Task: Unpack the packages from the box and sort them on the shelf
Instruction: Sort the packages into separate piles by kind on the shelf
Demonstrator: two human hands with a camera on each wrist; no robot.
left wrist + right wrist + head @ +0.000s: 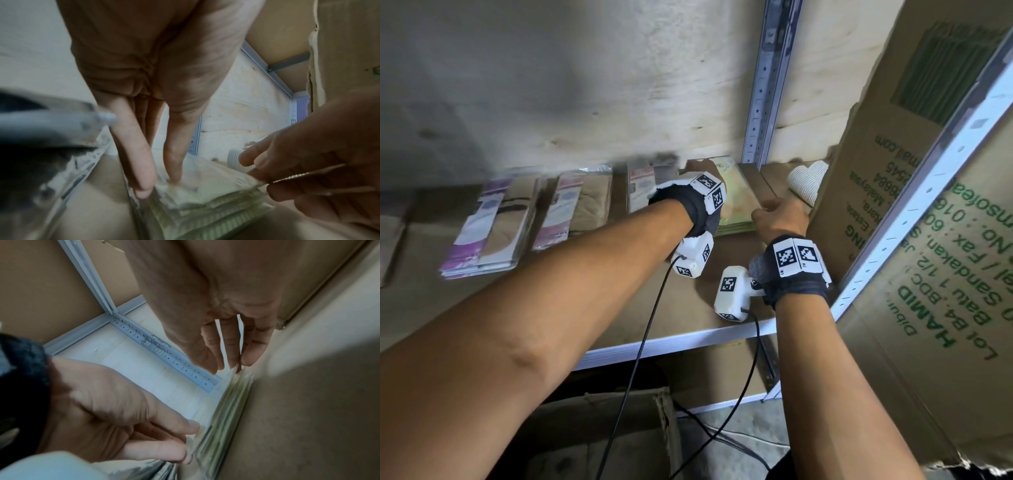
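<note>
Tidying the green stack of packs [739, 202] near the shelf's [688, 308] back right corner: left hand [702, 195] presses flat with straight fingers, right hand [780, 219] touches its side, fingers loose. Next, probably fetch more from the box [599, 435].

"HAMID", "Sandakan", "Fax" in green on cardboard box [914, 212]

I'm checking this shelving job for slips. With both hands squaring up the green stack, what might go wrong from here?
1. The green stack is loose, slippery packets; the left hand and right hand pushing unevenly may fan them out.
2. The left wrist unit hangs near the purple packets and might nudge them.
</note>
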